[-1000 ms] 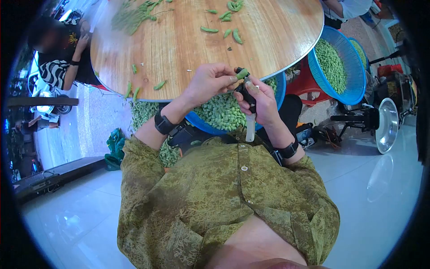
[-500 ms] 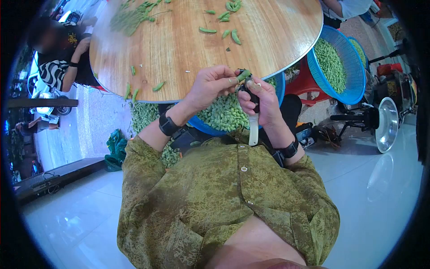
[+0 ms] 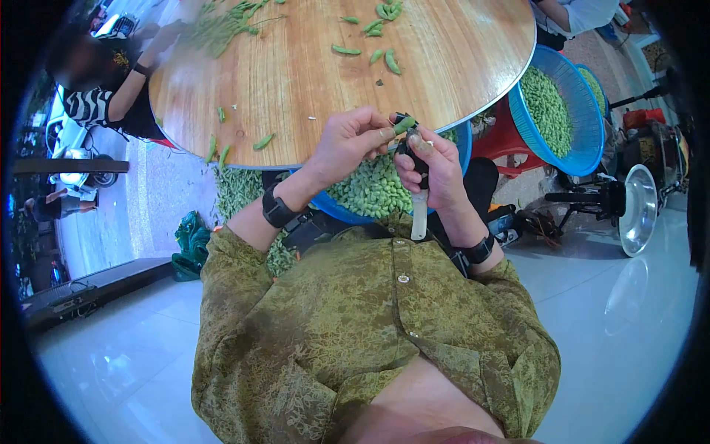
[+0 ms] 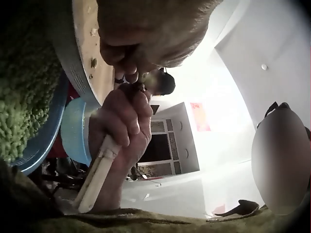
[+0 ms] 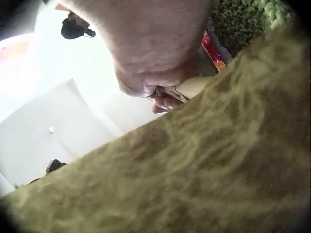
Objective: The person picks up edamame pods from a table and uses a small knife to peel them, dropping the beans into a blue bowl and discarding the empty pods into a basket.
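My left hand (image 3: 344,144) pinches a green pod (image 3: 404,125) between thumb and fingertips over the table's near edge. Close beside it, my right hand (image 3: 438,169) grips a tool with a dark upper part and a pale handle (image 3: 419,216) that points down toward my shirt; the pod's far end meets the tool's dark top. The left wrist view shows the pale handle (image 4: 97,177) sticking out below the curled fingers of the right hand (image 4: 121,124). Below both hands is a blue basket with shelled green beans (image 3: 373,185).
On the round wooden table (image 3: 296,74) lie loose pods (image 3: 392,61) and a bundle of green stalks (image 3: 222,29). A blue basket of beans (image 3: 546,111) stands at the right by a red stool (image 3: 510,137). A person (image 3: 111,89) sits at the left.
The tool's pale handle has shifted slightly right, and both hands stay together around the pod. The person at the left has reached an arm toward the stalks.
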`<state>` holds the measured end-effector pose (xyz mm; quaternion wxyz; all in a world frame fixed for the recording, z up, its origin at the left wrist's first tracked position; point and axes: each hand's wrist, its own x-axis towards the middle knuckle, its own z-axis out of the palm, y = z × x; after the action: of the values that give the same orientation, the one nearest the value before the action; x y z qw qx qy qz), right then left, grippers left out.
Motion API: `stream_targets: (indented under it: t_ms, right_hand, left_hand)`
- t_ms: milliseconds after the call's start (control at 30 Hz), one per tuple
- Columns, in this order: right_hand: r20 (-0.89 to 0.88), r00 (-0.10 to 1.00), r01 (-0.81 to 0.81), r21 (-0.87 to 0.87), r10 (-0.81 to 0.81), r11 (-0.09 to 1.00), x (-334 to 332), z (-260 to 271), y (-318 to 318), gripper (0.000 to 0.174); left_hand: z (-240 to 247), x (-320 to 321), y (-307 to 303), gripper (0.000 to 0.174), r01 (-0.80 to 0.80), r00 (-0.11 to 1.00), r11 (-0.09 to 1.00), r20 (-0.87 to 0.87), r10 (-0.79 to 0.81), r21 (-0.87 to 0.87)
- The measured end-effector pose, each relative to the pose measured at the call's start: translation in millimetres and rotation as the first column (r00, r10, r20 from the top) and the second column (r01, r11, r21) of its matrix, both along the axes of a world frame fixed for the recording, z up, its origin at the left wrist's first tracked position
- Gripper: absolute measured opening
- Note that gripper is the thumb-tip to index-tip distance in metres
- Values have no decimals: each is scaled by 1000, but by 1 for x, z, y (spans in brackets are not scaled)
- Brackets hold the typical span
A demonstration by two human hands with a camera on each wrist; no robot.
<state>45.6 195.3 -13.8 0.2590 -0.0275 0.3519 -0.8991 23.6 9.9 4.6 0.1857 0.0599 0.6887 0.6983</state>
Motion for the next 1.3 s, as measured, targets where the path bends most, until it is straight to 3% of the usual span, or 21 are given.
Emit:
stream_targets:
  t_ms: [100, 200, 267, 400, 467, 500, 567, 600, 667, 700, 767, 800, 833, 867, 900, 1000, 1133, 1167, 1200, 1267, 1300]
  right_hand:
    - [-19, 1000, -21, 0, 21, 1000, 0, -1, -1, 33]
    - [-48, 999, 13, 73, -9, 997, -1, 3, -2, 32]
    - [-66, 997, 36, 120, -28, 992, -3, 5, -4, 32]
    - [-3, 999, 32, 55, -32, 998, -6, 5, -3, 29]
    - [39, 999, -9, -23, 10, 1000, -8, 5, 0, 27]
    - [61, 996, -56, -98, 62, 994, -9, 5, 2, 27]
    - [77, 991, -99, -172, 113, 980, -8, 3, 4, 27]
    - [97, 985, -117, -215, 140, 970, -7, 1, 5, 27]
    - [119, 979, -133, -259, 168, 957, -6, -5, 4, 28]
    - [138, 976, -118, -310, 168, 943, -7, -10, 4, 29]
    - [153, 973, -108, -357, 172, 928, -10, -8, 3, 31]
    - [199, 970, -67, -318, 136, 946, -11, -4, 2, 32]
    - [248, 964, -25, -277, 97, 961, -9, -2, 0, 33]
    - [249, 964, -22, -277, 94, 961, -9, -2, 0, 33]
    - [252, 963, -27, -272, 98, 962, -10, -2, 0, 34]
    - [258, 960, -37, -275, 111, 961, -12, -6, -2, 34]
    - [211, 977, -3, -174, 40, 985, -10, -3, -4, 29]
    - [212, 977, 1, -175, 37, 985, -9, -4, -4, 29]
    - [171, 985, 27, -97, -10, 995, -7, -5, -3, 25]
    - [124, 991, 51, -21, -48, 998, -6, -9, -2, 21]
    - [1, 993, 115, 195, -117, 974, -7, -12, -1, 20]
  left_hand:
    - [-5, 4, 1, 9, -22, 999, 996, -32, 25, 85]
    - [-6, 2, 4, 9, -41, 985, 999, -167, 44, 22]
    - [-5, 2, 4, 9, -102, 904, 978, -427, 14, -184]
    - [-5, 0, 4, 8, -121, 882, 970, -471, 7, -213]
    - [-3, -5, 0, 6, -2, 1000, 993, 5, 2, 118]
    - [-2, -6, -1, 6, -5, 1000, 993, 8, 4, 118]
    - [0, -7, -2, 6, -9, 968, 923, 235, -89, 385]
    - [-4, -10, -4, 6, -9, 969, 923, 233, -88, 386]
    - [-15, -14, -8, 6, 88, 890, 727, 274, -365, 681]
    - [-14, -13, -7, 6, 89, 889, 727, 275, -367, 681]
    - [-9, -13, -2, 7, -21, 929, 942, 354, -105, 334]
    - [-6, -11, 1, 7, -21, 928, 943, 357, -105, 333]
    - [-2, -7, 5, 9, -3, 964, 997, -265, -17, -76]
    - [1, -4, 8, 11, -233, 614, 888, -768, -183, -397]
    - [2, -2, 9, 14, -292, 546, 849, -805, -231, -441]
    - [5, 0, 6, 23, -381, 463, 747, -812, -356, -545]
    - [0, -2, 9, 17, -339, 505, 827, -829, -242, -449]
    - [1, -2, 8, 14, -224, 788, 903, -613, -53, -366]
    - [1, 0, 8, 13, -153, 958, 960, -272, 87, -234]
    - [7, 2, 12, 9, -147, 969, 959, -229, 90, -244]
    - [9, 3, 14, 10, -139, 978, 957, -187, 93, -253]
